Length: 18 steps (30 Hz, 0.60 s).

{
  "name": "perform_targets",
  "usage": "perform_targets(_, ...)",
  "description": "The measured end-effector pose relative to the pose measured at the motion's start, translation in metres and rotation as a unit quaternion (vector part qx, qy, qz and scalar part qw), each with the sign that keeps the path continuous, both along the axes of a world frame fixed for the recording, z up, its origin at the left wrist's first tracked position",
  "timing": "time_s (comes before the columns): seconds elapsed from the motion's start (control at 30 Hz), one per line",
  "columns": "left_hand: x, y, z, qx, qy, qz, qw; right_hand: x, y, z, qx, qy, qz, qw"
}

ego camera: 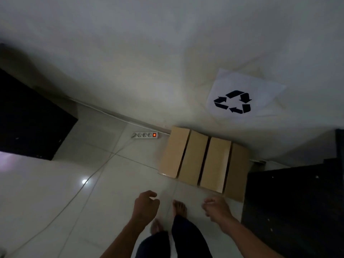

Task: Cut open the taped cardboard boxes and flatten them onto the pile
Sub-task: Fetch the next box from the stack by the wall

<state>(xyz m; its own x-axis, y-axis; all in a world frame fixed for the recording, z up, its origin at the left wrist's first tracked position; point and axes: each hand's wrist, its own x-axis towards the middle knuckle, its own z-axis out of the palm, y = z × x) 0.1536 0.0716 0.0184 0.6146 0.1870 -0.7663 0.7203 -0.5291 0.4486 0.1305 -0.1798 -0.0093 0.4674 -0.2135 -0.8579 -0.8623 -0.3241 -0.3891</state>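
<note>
View from the head camera, looking down at a glossy white tiled floor (55, 192) that meets a pale plastered wall (149, 53).

Far left: a dark, flat-topped piece of furniture (31, 118) stands on the floor beside the wall.

Left of centre: a white four-socket power strip (144, 135) with a lit orange switch lies on the tiles just beside the wall; thin pale cables (89, 179) run from it diagonally across the floor toward the lower left. A small round glare spot shows on the tiles near the cables.

Lower centre: the person's left hand (146, 204) hangs above the floor with fingers loosely curled, holding nothing. Between the two forearms, two bare feet (179, 208) and dark trouser legs (188, 237) are visible.

Centre right: the flattened brown cardboard boxes (203, 162) lie on the floor against the wall, their panels side by side and separated by dark fold gaps. The near edge of the cardboard lies close to the hands but touches neither.

Lower right of centre: the right hand (216, 208) is slightly blurred; its fingers appear loosely bent and it grips nothing.

Upper right: a white paper sheet printed with a black recycling symbol (242, 97) is fixed to the wall above the cardboard.

Far right: a second dark cabinet-like block (297, 202) stands just beside the cardboard.
</note>
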Motion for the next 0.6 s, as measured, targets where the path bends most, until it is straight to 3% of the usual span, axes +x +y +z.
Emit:
perform_targets(0.17, 0.080, -0.001, -0.053, -0.012, 0.034, -0.024, 0.999, 0.052, 0.015, -0.042, -0.004, 0.006, -0.058, 0.998)
perform_targets(0.37, 0.160, -0.012, -0.153, 0.003, 0.001, -0.129, 0.992, 0.103, 0.020, -0.134, -0.061, 0.003, -0.104, 0.993)
perform_targets(0.6, 0.195, -0.017, -0.287, -0.021, 0.044, -0.109, 0.993, 0.112, 0.028, -0.261, -0.038, 0.019, -0.167, 0.985)
